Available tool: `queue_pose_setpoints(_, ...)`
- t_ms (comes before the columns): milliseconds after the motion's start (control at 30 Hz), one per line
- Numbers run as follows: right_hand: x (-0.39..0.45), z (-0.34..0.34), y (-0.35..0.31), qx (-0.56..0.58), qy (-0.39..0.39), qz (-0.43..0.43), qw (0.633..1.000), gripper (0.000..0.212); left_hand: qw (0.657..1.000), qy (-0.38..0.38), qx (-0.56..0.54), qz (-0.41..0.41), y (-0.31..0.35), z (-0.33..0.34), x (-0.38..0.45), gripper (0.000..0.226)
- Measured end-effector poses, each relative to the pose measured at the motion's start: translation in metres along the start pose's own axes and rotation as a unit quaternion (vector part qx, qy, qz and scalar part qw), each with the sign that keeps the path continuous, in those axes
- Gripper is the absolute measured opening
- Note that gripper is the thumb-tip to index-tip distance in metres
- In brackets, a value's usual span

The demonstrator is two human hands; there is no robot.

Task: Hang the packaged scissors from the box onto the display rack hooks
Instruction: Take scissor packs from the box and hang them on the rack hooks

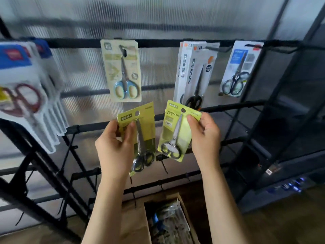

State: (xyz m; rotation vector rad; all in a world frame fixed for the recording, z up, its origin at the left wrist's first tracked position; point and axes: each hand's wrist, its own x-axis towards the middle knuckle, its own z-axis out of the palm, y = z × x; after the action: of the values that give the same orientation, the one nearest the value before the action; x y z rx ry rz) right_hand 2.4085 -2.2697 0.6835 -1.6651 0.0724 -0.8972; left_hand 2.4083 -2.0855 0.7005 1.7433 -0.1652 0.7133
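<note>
Black wire rack [158, 43] stood against ribbed translucent wall [158, 18]; open box [184, 208] on wood floor [281, 226]. Left hand [114, 148] pinched yellow pack [146, 131]; right hand [204, 136] pinched yellow pack marked "SCISSORS" [173, 131].

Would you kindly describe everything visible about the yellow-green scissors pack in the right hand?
The yellow-green card scissors pack has a round hang hole at its top, printed "SCISSORS", and holds steel-bladed scissors with black handles, points up. It tilts slightly, unhung, before the black display rack. The right hand pinches its upper right edge.

Two yellow-green scissor packs [140, 131] [175, 131] with black handles, blue-handled scissors [125, 89] on beige card, black rack [158, 43].
</note>
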Motion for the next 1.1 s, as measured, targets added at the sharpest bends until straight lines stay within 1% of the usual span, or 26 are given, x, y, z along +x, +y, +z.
queue_pose_setpoints(167,-0.005,0.017,-0.004,-0.013,-0.031,-0.033,0.999,0.005,0.999,0.03,0.028,-0.001,0.0,-0.016,0.006,0.036)
queue_pose_setpoints(333,-0.009,0.03,-0.007,-0.045,-0.018,-0.038,0.998,0.014,0.999,0.033,0.031,0.007,-0.004,-0.025,0.013,0.041)
queue_pose_setpoints(467,-0.014,0.032,-0.017,-0.055,0.011,-0.039,0.998,0.007,1.0,-0.017,-0.007,0.024,-0.004,-0.019,0.022,0.036)
queue_pose_setpoints(600,-0.015,0.027,-0.029,-0.085,0.1,-0.057,0.99,0.008,0.993,-0.091,-0.03,0.063,-0.007,-0.006,0.031,0.032)
queue_pose_setpoints(733,-0.013,0.015,-0.031,-0.104,0.164,-0.063,0.979,0.009,0.983,-0.157,-0.06,0.077,-0.002,0.019,0.032,0.031)
queue_pose_setpoints(867,0.002,-0.011,-0.025,-0.118,0.188,-0.081,0.972,0.015,0.973,-0.193,-0.094,0.085,0.015,0.053,0.024,0.023)
queue_pose_setpoints(1000,0.031,-0.047,-0.004,-0.106,0.186,-0.091,0.972,0.021,0.973,-0.184,-0.092,0.107,0.028,0.097,0.008,0.016)
queue_pose_setpoints(1100,0.051,-0.078,0.017,-0.091,0.15,-0.097,0.98,0.021,0.981,-0.158,-0.089,0.071,0.03,0.137,-0.011,0.015)
